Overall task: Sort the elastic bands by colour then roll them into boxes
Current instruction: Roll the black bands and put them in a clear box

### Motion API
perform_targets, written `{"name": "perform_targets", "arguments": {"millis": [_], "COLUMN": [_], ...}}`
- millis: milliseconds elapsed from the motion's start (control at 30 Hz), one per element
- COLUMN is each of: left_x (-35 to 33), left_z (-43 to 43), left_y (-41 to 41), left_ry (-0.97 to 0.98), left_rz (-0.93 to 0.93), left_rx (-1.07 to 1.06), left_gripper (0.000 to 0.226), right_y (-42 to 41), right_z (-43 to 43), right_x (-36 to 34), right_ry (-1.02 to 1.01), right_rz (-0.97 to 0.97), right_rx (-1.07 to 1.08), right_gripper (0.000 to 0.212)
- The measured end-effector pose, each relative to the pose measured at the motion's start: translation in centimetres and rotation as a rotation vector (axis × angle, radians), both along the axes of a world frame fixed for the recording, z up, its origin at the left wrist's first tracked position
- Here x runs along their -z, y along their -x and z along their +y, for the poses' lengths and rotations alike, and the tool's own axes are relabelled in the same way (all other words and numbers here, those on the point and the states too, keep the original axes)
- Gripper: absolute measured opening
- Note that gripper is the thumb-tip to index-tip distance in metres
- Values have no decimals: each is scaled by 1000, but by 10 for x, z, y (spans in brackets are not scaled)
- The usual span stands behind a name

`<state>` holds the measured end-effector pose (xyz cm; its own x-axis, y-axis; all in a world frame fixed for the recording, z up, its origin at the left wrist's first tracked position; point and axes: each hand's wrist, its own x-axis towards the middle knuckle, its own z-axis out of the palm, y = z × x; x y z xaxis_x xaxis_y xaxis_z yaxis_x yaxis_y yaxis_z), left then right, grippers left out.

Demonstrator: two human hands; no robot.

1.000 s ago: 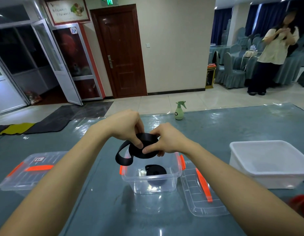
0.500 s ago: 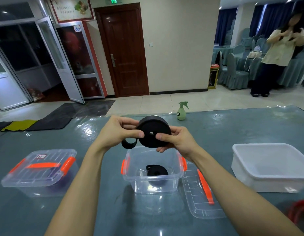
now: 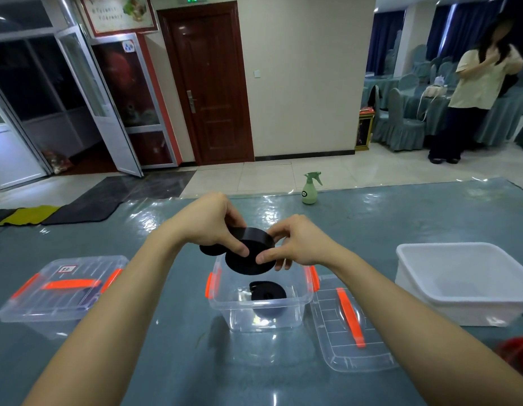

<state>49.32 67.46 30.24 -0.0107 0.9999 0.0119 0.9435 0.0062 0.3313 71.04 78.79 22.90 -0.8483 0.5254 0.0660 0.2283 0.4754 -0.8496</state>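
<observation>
Both my left hand (image 3: 209, 227) and right hand (image 3: 301, 244) pinch the nearly wound black band (image 3: 250, 254), its tail loose under my left fingers (image 3: 238, 249). Next, I reckon: wind in that tail, then lower it into the clear box (image 3: 222, 294) directly below.

Shiny grey-blue table (image 3: 166, 361) here. On it I've got a lidded clear box (image 3: 64, 291) left, open clear box (image 3: 263, 315) in the middle, its lid (image 3: 342, 341) just beside, white tub (image 3: 459, 306) right, spray bottle (image 3: 310, 191) at the far edge.
</observation>
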Motion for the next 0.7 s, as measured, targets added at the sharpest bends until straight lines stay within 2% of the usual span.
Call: {"name": "perform_targets", "arguments": {"millis": [100,167,267,333,400,467,533,633,700], "left_x": [-7,-10,-8,-4,4,12,19,27,30], "left_z": [5,6,-2,-6,-8,-10,-12,-10,-9], "left_y": [-6,-7,3,8,8,9,11,9,4], "left_ry": [27,2,-101,-172,-232,-315,-409,-538,-582], "left_rz": [90,97,-192,-403,-570,-717,-775,-740,-796], "left_rx": [40,52,23,31,68,91,89,38,2], "left_gripper": [29,34,55,59,48,25,9,16,15], "right_y": [7,10,7,5,5,4,2,2,4], "right_z": [-6,-8,-6,-7,-8,-7,-6,-5,-5], "right_x": [-5,-6,-8,-9,-9,-9,-7,-2,2], "right_ry": [-141,-115,107,218,278,318,360,421,446], "right_rz": [-96,-44,113,163,201,256,311,380,416], "right_rx": [-25,8,60,39,21,35,63,112,134], "right_gripper": [34,32,32,32,32,30,30,30,29]}}
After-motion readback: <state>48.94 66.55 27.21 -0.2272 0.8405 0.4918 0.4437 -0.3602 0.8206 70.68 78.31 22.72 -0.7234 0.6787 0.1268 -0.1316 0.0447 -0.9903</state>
